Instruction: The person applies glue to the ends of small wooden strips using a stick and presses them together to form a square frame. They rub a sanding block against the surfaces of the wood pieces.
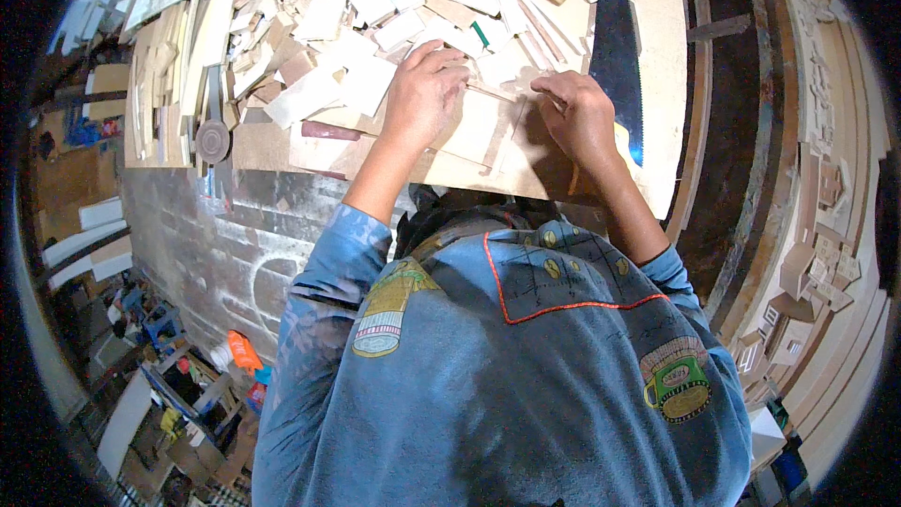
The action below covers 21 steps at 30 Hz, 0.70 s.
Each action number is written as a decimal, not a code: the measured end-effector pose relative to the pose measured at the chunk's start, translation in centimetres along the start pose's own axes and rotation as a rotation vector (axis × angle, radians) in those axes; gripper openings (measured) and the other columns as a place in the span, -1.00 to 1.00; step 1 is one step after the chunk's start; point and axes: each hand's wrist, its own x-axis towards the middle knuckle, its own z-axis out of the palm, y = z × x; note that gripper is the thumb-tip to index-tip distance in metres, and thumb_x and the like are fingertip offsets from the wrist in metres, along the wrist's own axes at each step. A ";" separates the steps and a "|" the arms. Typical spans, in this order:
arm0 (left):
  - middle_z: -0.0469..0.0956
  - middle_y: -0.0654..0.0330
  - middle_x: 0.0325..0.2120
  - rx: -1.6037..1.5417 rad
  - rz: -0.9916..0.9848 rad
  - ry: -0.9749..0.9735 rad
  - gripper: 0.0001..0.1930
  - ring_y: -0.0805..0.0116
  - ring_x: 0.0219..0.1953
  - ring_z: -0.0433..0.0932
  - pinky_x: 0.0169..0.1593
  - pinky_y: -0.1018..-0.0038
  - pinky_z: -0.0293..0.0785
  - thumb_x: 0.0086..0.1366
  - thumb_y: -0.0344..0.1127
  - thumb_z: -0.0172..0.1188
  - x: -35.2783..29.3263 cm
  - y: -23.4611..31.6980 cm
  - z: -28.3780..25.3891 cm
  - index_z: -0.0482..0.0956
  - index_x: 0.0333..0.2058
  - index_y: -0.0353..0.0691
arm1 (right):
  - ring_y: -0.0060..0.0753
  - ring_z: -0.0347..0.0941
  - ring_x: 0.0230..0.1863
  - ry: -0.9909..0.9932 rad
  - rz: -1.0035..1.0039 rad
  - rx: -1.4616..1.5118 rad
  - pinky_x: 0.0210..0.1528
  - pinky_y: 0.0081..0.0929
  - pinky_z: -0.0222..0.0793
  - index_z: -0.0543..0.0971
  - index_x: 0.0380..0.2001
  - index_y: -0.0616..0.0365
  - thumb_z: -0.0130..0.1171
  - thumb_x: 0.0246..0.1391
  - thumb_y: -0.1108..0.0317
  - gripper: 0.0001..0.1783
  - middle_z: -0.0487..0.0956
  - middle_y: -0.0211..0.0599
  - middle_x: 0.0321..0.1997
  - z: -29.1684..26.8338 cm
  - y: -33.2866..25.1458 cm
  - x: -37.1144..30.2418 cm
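My left hand [427,96] is over the near part of the workbench, its fingers bent around the left end of a thin wooden strip [493,92]. Beneath the strip lies a pale rectangular piece of wood [474,139]. My right hand [574,115] hovers just right of the strip's other end, fingers curved and thumb apart, with nothing visible between them. Beside it a handsaw [615,47] lies with its dark blade pointing away; my right wrist partly hides the lower end. A dark red rounded piece [330,131] lies left of my left forearm.
Many wood offcuts [375,5] are heaped across the far side of the workbench [662,122]. Long strips [174,56] lie at the left, near a grey bar with a round disc [214,141]. An orange item [244,350] is lower left. Small wooden models [798,268] stand far right.
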 end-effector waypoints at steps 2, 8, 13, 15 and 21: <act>0.60 0.25 -0.18 -0.003 0.007 -0.002 -0.83 0.16 0.06 0.44 0.09 0.31 0.40 -0.04 -0.49 0.28 0.0 -0.1 0.0 0.68 -0.41 -0.12 | -0.14 0.55 -0.28 -0.003 0.000 0.004 -0.19 -0.36 0.46 0.66 -0.37 0.10 0.25 -0.15 0.51 -0.81 0.62 -0.22 -0.33 0.1 -0.1 0.1; 0.60 0.24 -0.18 -0.002 0.015 0.015 -0.84 0.16 0.05 0.45 0.06 0.32 0.43 -0.04 -0.49 0.27 0.0 0.1 -0.1 0.68 -0.42 -0.14 | -0.16 0.55 -0.26 -0.009 -0.002 0.006 -0.17 -0.37 0.47 0.66 -0.36 0.10 0.26 -0.14 0.51 -0.81 0.63 -0.23 -0.32 0.3 -0.3 0.3; 0.60 0.22 -0.19 -0.004 0.018 0.016 -0.85 0.15 0.04 0.46 0.07 0.32 0.43 -0.04 -0.49 0.27 -0.1 0.2 -0.3 0.67 -0.42 -0.15 | -0.18 0.55 -0.24 -0.021 -0.002 0.005 -0.15 -0.36 0.47 0.66 -0.35 0.09 0.26 -0.13 0.51 -0.81 0.63 -0.23 -0.30 0.2 -0.3 0.3; 0.60 0.22 -0.19 -0.008 0.015 0.014 -0.84 0.15 0.04 0.46 0.07 0.32 0.42 -0.04 -0.49 0.27 -0.1 0.2 -0.3 0.67 -0.41 -0.16 | -0.17 0.55 -0.24 -0.030 0.002 -0.001 -0.15 -0.36 0.47 0.66 -0.36 0.09 0.26 -0.14 0.51 -0.81 0.63 -0.23 -0.30 0.2 -0.4 0.2; 0.60 0.23 -0.18 -0.018 0.012 0.013 -0.82 0.15 0.05 0.45 0.10 0.32 0.41 -0.04 -0.50 0.27 -0.2 0.1 0.0 0.67 -0.40 -0.16 | -0.15 0.54 -0.24 -0.044 0.002 -0.003 -0.16 -0.36 0.47 0.66 -0.37 0.09 0.27 -0.15 0.51 -0.81 0.62 -0.23 -0.31 0.1 -0.3 -0.1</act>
